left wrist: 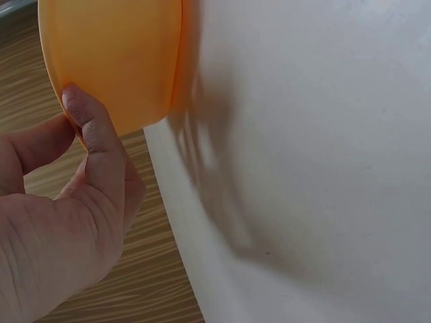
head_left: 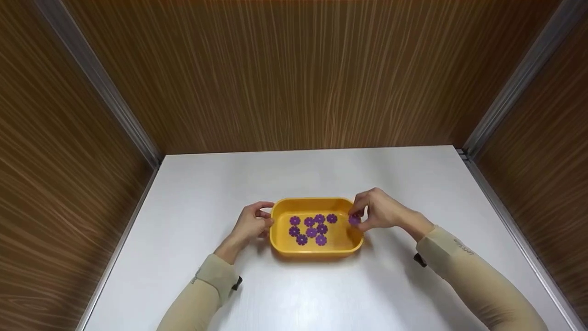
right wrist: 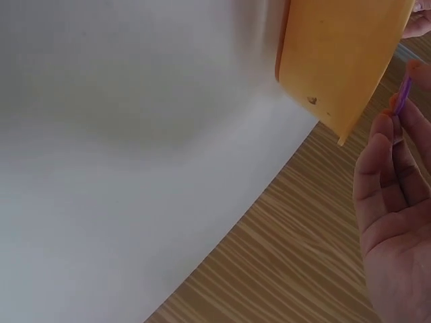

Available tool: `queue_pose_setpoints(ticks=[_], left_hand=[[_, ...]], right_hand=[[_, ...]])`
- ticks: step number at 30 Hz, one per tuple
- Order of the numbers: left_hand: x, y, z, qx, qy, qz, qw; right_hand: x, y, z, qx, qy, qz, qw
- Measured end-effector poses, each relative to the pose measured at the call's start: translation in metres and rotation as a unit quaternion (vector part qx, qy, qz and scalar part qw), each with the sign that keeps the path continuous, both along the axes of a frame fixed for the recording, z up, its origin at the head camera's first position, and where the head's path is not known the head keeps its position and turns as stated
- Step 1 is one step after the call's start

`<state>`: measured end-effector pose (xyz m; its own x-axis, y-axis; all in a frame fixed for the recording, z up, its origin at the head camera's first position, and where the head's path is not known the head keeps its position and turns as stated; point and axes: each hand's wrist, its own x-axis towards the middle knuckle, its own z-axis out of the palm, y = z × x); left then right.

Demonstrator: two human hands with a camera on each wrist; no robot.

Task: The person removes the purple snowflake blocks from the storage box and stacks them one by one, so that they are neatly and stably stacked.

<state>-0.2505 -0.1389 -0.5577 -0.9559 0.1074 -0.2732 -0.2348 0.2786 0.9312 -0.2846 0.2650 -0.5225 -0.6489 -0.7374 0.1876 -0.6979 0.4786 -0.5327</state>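
A yellow plastic tub [head_left: 317,253] stands on the white table, with several purple flower-shaped discs [head_left: 311,232] lying on its bottom, mostly left of its middle. My left hand [head_left: 249,225] pinches the rim at the tub's left end; in the left wrist view its fingers and thumb meet at the edge of the tub wall [left wrist: 114,54]. At the opposite end, my right hand [head_left: 380,209] is over the rim and pinches one purple flower-shaped disc [head_left: 354,220] between thumb and fingertips. The right wrist view shows that disc [right wrist: 403,95] edge-on, above the rim.
The white tabletop [head_left: 294,294] extends around the tub on every side. Brown wood-grain panels [head_left: 303,73] enclose it at the back, left and right, with grey metal strips [head_left: 105,87] along the corners.
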Motion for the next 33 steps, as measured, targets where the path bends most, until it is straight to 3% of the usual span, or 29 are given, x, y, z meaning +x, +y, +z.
queue_pose_setpoints(ticks=[13,23,33], left_hand=[[0.0,0.001,-0.001,-0.001,-0.004,-0.002,1.0],[-0.001,0.002,-0.001,-0.004,-0.006,-0.005,1.0],[-0.001,0.001,-0.001,-0.009,-0.011,0.003,0.9999]], right_hand=[[0.005,0.024,-0.005,-0.006,0.001,-0.017,0.9998],[0.007,0.041,-0.011,-0.04,0.023,-0.026,0.9986],[0.015,0.051,-0.028,-0.031,0.001,-0.043,0.9986]])
